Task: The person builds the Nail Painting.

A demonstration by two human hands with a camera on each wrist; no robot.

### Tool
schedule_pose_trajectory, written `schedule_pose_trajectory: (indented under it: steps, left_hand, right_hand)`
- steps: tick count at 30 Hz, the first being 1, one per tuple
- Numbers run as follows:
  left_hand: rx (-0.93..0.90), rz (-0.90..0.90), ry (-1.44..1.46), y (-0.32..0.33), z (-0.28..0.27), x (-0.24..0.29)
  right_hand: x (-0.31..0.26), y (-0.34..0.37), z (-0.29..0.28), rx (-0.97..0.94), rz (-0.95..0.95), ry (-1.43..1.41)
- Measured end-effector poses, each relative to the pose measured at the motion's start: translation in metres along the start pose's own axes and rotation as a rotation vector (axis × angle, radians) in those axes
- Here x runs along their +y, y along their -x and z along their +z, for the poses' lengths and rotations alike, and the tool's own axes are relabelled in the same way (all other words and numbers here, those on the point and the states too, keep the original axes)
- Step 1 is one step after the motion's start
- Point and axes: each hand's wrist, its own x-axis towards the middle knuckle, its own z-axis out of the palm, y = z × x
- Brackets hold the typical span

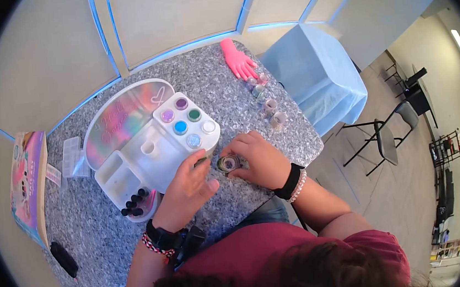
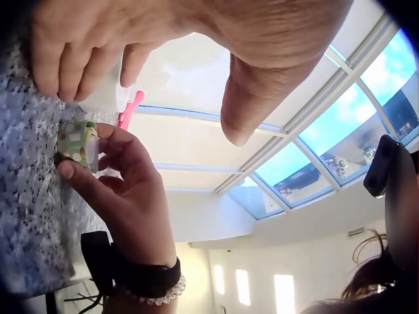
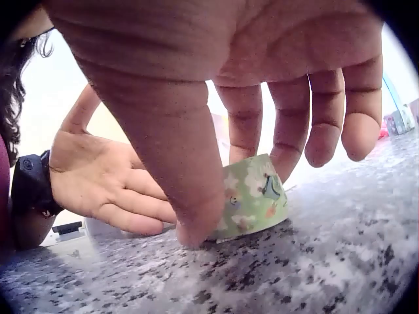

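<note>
My right hand (image 1: 259, 160) holds a small round jar-like piece (image 1: 227, 164) with a green printed band, its thumb on one side and fingers on the other. In the right wrist view the green band (image 3: 252, 199) shows little pictures, and its lower edge sits right at the granite tabletop. My left hand (image 1: 189, 189) is just left of it, fingers extended and thumb apart, holding nothing. Beside that hand stands a white nail-kit case (image 1: 157, 164) with its decorated lid (image 1: 128, 117) up. Pots of colour fill one end of the case, among them a blue pot (image 1: 180, 128).
Several black-capped bottles (image 1: 136, 201) stand in the case's near corner. A pink hand form (image 1: 237, 60) and several small clear jars (image 1: 277, 119) lie along the far right edge. At left are a clear divided box (image 1: 72, 157), a colourful package (image 1: 29, 187) and a black pouch (image 1: 64, 259).
</note>
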Motion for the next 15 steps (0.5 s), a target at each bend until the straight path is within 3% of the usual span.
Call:
schedule_pose_trajectory:
  steps: [1,3,4,7,10,11,13,15]
  left_hand:
    - [0.011,-0.01,0.005,0.001,0.001,0.0]
    - [0.032,-0.021,0.009,0.002,0.004,0.005]
    - [0.053,-0.032,0.016,0.003,0.004,0.008]
    - [0.074,-0.016,0.003,0.002,0.003,0.006]
    - [0.098,0.004,-0.035,0.003,0.003,0.008]
    - [0.095,0.01,-0.04,0.002,0.002,0.009]
    - [0.125,0.041,-0.076,0.002,0.0,0.008]
    - [0.139,0.055,-0.112,0.001,-0.002,0.008]
  right_hand:
    - [0.005,-0.001,0.0,0.003,-0.002,0.0]
    - [0.019,-0.004,-0.008,0.058,-0.21,0.007]
    - [0.021,-0.007,-0.022,0.096,-0.181,0.061]
    - [0.043,-0.035,-0.073,0.218,0.154,-0.038]
    - [0.117,-0.076,-0.096,0.409,0.17,0.249]
    - [0.133,-0.085,-0.099,0.417,0.167,0.25]
    - [0.157,-0.101,-0.102,0.243,0.218,0.398]
    - [0.188,-0.116,-0.098,0.203,0.233,0.337]
